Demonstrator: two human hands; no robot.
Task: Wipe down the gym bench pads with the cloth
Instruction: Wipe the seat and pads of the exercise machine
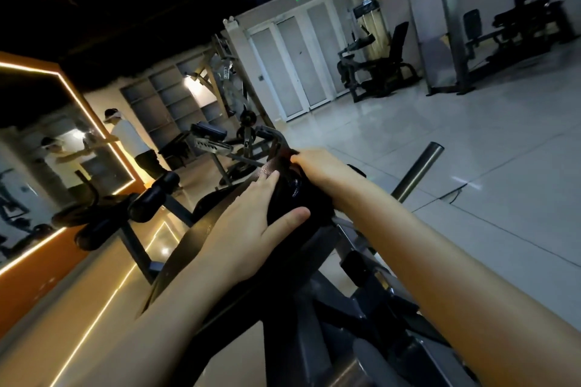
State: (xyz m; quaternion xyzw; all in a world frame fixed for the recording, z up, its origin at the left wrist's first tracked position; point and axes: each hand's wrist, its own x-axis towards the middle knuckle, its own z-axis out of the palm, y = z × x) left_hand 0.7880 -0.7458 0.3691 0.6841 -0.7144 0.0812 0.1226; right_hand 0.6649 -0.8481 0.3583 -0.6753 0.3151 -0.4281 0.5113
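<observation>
Black upholstered bench pad (191, 239): slanted on the machine frame, running up and away between both forearms.
Dark cloth (292, 198): apparently bunched over the pad's upper end; hard to separate from the black upholstery.
Right hand (317, 166): fingers curled over the cloth at the top edge, clamped on it, likely to drag it along.
Left hand (251, 220): flat, fingers straight, thumb spread across the cloth; probably steadying it.
Containers: wall shelving (176, 97) at back, contents too dim to tell.
</observation>
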